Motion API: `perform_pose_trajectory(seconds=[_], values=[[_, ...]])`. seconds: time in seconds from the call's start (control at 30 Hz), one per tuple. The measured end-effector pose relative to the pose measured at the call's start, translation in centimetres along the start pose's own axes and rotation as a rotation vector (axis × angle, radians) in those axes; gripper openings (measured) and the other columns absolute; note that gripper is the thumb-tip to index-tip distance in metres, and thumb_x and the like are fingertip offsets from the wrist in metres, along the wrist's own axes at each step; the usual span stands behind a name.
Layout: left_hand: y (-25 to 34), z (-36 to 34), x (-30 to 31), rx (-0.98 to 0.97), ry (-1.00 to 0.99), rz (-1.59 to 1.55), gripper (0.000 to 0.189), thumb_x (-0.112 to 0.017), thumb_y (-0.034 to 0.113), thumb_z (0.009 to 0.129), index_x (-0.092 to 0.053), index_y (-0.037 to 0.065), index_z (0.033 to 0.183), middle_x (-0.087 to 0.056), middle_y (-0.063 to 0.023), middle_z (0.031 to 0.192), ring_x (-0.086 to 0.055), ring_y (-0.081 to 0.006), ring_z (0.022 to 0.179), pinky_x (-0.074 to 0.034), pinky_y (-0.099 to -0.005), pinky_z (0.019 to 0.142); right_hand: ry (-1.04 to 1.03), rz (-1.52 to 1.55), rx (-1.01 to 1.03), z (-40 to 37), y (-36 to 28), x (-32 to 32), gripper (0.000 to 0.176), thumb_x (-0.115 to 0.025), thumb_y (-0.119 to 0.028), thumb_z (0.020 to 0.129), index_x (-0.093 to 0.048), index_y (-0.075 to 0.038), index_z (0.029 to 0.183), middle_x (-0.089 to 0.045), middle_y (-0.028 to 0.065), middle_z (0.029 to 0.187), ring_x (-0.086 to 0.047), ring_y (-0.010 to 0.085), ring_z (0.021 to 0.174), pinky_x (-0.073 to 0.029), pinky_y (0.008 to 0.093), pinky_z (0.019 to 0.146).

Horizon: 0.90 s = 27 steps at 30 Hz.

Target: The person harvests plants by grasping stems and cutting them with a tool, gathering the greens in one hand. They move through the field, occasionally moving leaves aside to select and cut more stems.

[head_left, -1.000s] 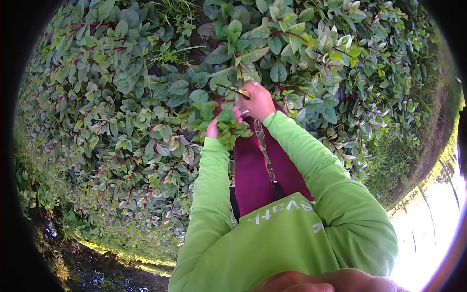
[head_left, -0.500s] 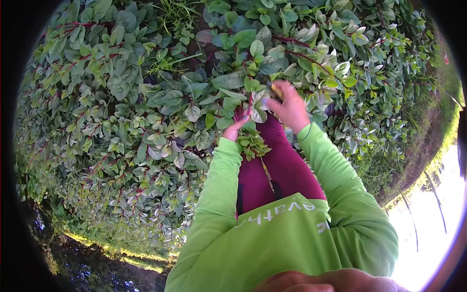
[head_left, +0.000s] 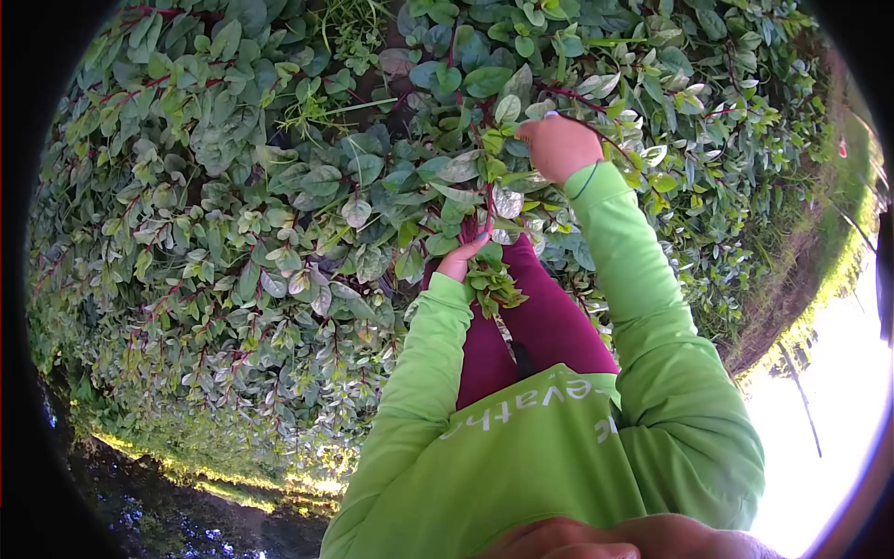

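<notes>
My left hand (head_left: 458, 261) is closed around a bunch of red-stemmed leafy cuttings (head_left: 495, 282), which look like Malabar spinach. Their leafy tips hang below the fingers, over my legs. A longer red stem (head_left: 489, 200) rises from beside this hand into the plants. Up and to the right, my right hand (head_left: 563, 149) is closed among the leaves, back of the hand towards me, thumb pointing left. The yellow-and-black handle it gripped half a second ago is now hidden by the hand. Leafy shoots (head_left: 494, 140) stand just left of its thumb.
Dense red-stemmed plants (head_left: 214, 186) spread on both sides and ahead. Grassy weeds (head_left: 321, 107) grow among them. My legs (head_left: 549, 312) stand against the foliage. A grassy strip (head_left: 792, 270) borders the bed at right.
My right hand has moved up and slightly right, away from my left hand, and turned so the handle no longer shows. My left hand stays nearly in place, still holding the bunch.
</notes>
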<state>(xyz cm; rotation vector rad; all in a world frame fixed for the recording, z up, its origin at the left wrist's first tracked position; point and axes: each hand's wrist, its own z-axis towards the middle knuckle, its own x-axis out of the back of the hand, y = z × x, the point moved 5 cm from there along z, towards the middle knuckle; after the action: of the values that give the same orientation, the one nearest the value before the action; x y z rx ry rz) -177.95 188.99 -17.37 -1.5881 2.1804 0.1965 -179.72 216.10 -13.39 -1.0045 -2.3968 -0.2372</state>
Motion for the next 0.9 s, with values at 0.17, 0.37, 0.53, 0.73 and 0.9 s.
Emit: perform_pose_trajectory(seconds=[0.17,0.37,0.53,0.73,0.9], values=[[1.3,0.0,-0.5,-0.057,-0.108,0.051,0.038,-0.064,0.026,0.089,-0.062,0.006,0.122,-0.058,-0.0018,0.123,-0.054,-0.0139,0.112,-0.040,-0.0285,0.099,0.048,0.180,-0.115,2.2,0.4,-7.9,0.039,-0.049,-0.014,0.087,-0.059,-0.024,0.123,-0.057,0.0165,0.116,-0.063,0.0336,0.100,-0.053,0.0435,0.083],[2.7,0.1,1.4,0.065,-0.063,-0.132,0.037,-0.065,0.027,0.088,-0.063,0.008,0.120,-0.064,-0.0032,0.107,-0.065,-0.0156,0.087,-0.054,-0.0319,0.076,0.284,0.501,-0.081,1.9,-0.4,-11.7,0.033,-0.052,-0.021,0.090,-0.058,-0.023,0.122,-0.055,0.0209,0.118,-0.062,0.0384,0.096,-0.052,0.0459,0.082],[2.5,-0.3,1.6,0.157,-0.054,-0.127,0.043,-0.061,0.030,0.091,-0.055,0.012,0.130,-0.067,-0.0106,0.082,-0.066,-0.0199,0.072,-0.055,-0.0334,0.066,0.341,0.598,-0.159,4.2,0.3,-14.6,0.034,-0.054,-0.021,0.089,-0.059,-0.025,0.122,-0.057,0.0186,0.115,-0.063,0.0381,0.094,-0.051,0.0459,0.082],[4.1,-1.2,1.1,0.115,-0.024,-0.146,0.042,-0.060,0.026,0.093,-0.054,0.010,0.131,-0.066,-0.0085,0.082,-0.065,-0.0186,0.069,-0.053,-0.0314,0.063,0.248,0.906,-0.198,5.1,-0.5,-17.9,0.040,-0.058,-0.024,0.086,-0.058,-0.021,0.126,-0.062,0.0220,0.112,-0.060,0.0367,0.104,-0.048,0.0444,0.090],[3.6,-0.1,4.9,0.089,0.054,-0.081,0.037,-0.060,0.023,0.092,-0.059,0.007,0.125,-0.066,-0.0056,0.086,-0.063,-0.0159,0.069,-0.051,-0.0293,0.062,0.149,0.912,-0.468,1.8,-1.0,-21.7,0.040,-0.061,-0.022,0.086,-0.059,-0.018,0.126,-0.064,0.0169,0.114,-0.062,0.0323,0.105,-0.047,0.0394,0.091]])
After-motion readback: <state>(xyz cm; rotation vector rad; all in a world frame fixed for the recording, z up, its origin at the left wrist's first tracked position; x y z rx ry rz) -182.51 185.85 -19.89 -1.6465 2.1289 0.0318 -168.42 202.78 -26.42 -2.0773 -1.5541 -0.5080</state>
